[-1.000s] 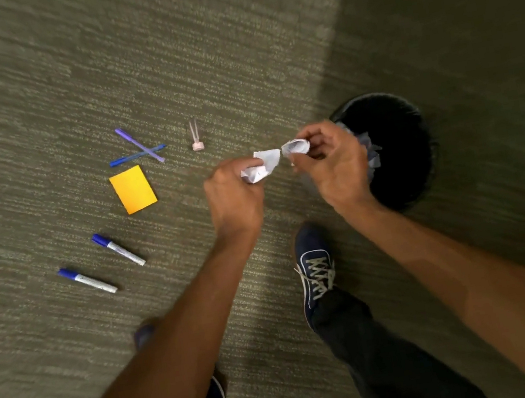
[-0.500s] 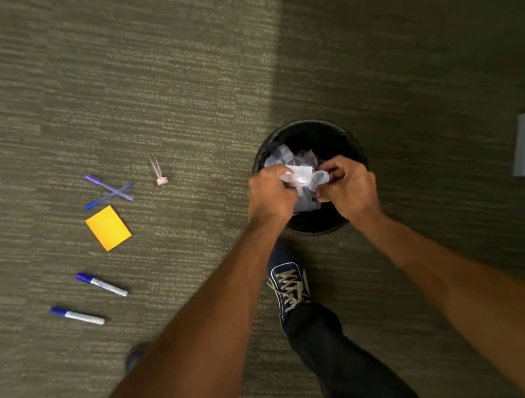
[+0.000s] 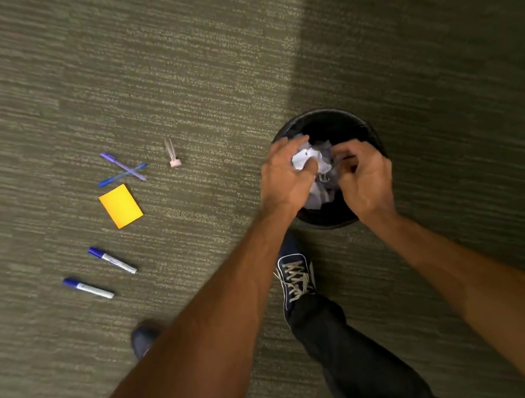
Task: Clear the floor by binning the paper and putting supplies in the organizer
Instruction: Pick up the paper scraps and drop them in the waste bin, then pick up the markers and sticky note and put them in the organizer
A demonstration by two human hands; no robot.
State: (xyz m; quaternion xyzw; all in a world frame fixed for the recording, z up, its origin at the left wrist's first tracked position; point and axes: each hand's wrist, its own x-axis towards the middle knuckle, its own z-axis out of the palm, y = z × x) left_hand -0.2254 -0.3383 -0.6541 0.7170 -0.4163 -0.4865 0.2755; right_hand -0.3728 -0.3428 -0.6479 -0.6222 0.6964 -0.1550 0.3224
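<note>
Over the round black waste bin, our left hand pinches crumpled white paper; our right hand is curled, apparently empty. Let go carelessly and it could bounce off the heaped paper onto the carpet.

Both forearms bare to beyond the frame's edge, no sleeves, watch or rings visible. Dark trousers cover the leg. Navy lace-up sneaker with pale laces and light trim; a second dark shoe toe shows, blurred.
</note>
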